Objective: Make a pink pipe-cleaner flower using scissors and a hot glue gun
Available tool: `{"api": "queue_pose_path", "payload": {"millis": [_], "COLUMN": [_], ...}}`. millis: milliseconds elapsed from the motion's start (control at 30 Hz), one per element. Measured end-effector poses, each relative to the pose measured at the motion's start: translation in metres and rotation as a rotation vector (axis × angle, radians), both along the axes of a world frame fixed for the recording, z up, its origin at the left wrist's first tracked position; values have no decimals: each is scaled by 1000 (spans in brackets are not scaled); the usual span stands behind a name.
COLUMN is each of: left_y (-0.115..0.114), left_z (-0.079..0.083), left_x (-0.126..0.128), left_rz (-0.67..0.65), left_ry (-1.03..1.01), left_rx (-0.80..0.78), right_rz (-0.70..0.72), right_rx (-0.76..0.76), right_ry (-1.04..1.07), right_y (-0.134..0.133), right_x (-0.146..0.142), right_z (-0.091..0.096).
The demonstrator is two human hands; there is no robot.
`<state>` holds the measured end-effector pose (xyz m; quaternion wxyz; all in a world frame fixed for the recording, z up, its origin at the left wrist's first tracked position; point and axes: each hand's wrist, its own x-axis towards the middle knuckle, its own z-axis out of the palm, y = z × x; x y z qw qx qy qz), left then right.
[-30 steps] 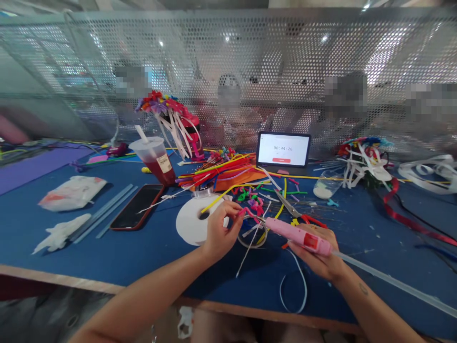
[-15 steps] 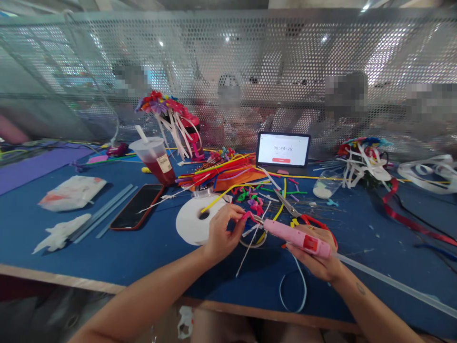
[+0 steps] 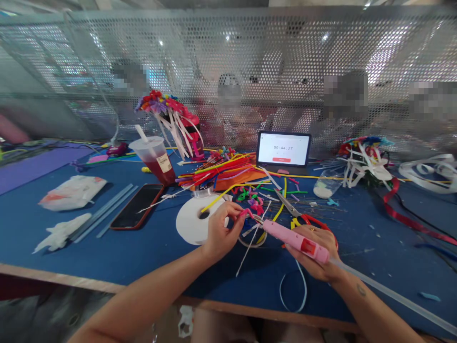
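Note:
Between the fingertips of my left hand [image 3: 223,231] is a small bent piece of pink pipe cleaner [image 3: 247,213]. My right hand [image 3: 317,252] is wrapped round a pink hot glue gun [image 3: 294,238], whose metal tip points left and meets the pink piece or comes very close. A long translucent glue stick [image 3: 389,288] sticks out of the gun's back end. Beyond my right hand lie scissors [image 3: 309,220] with red and yellow handles, partly covered by it. A white ribbon spool [image 3: 191,221] lies flat just behind my left hand.
Loose pipe cleaners [image 3: 224,174] are heaped mid-table. A tablet [image 3: 283,148] showing a timer stands behind them. To the left are a cup of red drink [image 3: 157,162], a phone [image 3: 137,207] and a tissue packet [image 3: 73,192]. Ribbon-tied bundles stand near the perforated metal screen [image 3: 250,62].
The glue gun and my right hand have shifted very slightly, with the glue stick's far end lower. My left hand stays almost in place. The tablet's timer has advanced one second.

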<state>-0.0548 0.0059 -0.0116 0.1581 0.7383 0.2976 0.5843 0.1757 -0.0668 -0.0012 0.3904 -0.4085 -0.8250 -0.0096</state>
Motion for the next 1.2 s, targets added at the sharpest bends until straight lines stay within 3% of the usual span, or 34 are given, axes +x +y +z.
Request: {"api": "queue_pose_path", "payload": {"millis": [300, 600, 800, 1033, 1200], "left_y": [1, -1, 0, -1, -3], "left_z": [-6, 1, -4, 2, 2], "left_x": [0, 1, 2, 5, 4], "left_rz": [-43, -34, -103, -199, -228], "left_ry": [-92, -26, -147, -279, -102], "left_rx": [-153, -44, -233, -357, -271], "right_rz": [-24, -20, 0, -42, -97], "right_rx": [10, 15, 0, 2, -55], "right_ry": [-43, 13, -26, 8, 123], "right_y": [2, 0, 3, 3, 0], "right_x": [3, 3, 3, 3, 5], "right_z": [-5, -5, -8, -6, -1]}}
